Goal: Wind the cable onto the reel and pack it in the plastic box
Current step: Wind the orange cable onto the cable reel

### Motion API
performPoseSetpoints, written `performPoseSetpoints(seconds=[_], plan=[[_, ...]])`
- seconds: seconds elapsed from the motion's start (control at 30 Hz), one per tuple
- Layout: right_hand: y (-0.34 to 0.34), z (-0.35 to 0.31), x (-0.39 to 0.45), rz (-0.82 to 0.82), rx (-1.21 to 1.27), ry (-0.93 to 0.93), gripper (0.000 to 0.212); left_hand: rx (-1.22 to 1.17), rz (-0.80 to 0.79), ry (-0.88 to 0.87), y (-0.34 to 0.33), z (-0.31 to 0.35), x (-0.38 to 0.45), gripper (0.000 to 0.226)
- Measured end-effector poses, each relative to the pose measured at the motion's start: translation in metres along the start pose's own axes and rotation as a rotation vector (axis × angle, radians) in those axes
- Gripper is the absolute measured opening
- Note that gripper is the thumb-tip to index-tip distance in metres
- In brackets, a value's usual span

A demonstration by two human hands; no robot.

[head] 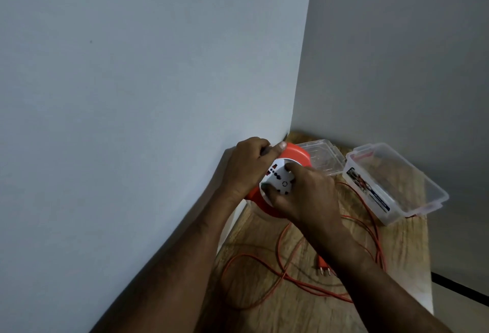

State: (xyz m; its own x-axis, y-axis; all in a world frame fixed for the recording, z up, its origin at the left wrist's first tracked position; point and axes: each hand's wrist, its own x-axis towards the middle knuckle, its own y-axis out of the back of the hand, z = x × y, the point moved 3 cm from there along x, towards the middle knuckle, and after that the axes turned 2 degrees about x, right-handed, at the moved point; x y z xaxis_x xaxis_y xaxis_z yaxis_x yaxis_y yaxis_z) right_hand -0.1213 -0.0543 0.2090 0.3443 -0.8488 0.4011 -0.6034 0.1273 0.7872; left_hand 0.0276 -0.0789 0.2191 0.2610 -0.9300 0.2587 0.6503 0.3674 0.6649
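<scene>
Loose orange cable (280, 277) with its plug (324, 266) sprawls over the wooden desk (412, 258), beyond it both hands grasping the round orange-and-white reel (284, 182), left hand (246, 166) clasping its rim, right hand (304, 195) fingers (270, 189) gripping the socket face, beside the open clear plastic box (391, 182).

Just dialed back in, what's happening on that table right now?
A person holds the orange cable reel above the wooden table. The left hand grips its rim and the right hand grips the white socket face. Most of the orange cable lies loose on the table, plug included. The clear plastic box sits open, its lid beside it.
</scene>
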Motion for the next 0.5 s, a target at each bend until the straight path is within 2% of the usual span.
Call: performPoseSetpoints(seconds=[0.1,0.2,0.33,0.5], plan=[[0.006,-0.001,-0.006,0.055,-0.081,0.083,0.053,0.052,0.02,0.014,0.005,0.0,-0.003,0.044],[0.017,-0.004,-0.013,0.1,-0.088,0.326,0.043,0.098,0.037,-0.012,0.009,-0.002,-0.001,0.047],[0.015,0.001,-0.006,-0.143,-0.273,0.566,0.056,0.057,0.017,-0.01,0.01,0.004,0.001,0.045],[0.011,0.002,-0.003,-0.284,-0.414,0.487,0.068,0.018,0.0,-0.031,0.005,0.005,-0.002,0.047]])
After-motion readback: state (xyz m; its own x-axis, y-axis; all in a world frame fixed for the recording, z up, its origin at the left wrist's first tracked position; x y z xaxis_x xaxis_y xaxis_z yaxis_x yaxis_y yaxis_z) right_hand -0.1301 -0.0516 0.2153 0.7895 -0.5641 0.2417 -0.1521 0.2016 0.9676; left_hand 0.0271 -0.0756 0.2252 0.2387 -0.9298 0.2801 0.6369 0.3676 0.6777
